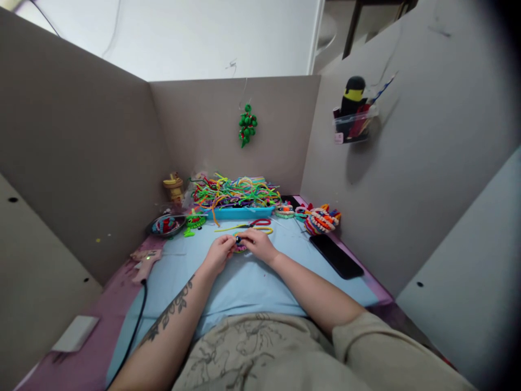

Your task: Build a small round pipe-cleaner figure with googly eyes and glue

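Observation:
My left hand [220, 253] and my right hand [260, 245] meet over the blue cloth, fingers pinched together. Between them is a small colourful braided cord piece [241, 248], pinkish at its lower edge, with a dark blue bead-like bit [238, 239] at the top. The fingers cover most of it. Just beyond my hands lies a pair of scissors [260, 222] with a red handle, beside a yellow strand [224, 229].
A blue tray [244, 213] heaped with coloured cords stands at the back. Left are a green braided piece [196, 220], a dark bowl [157, 232] and a corded pink glue gun [147, 264]. Right are braided pieces [321, 220] and a phone [336, 257]. Grey panels [236, 98] enclose the table.

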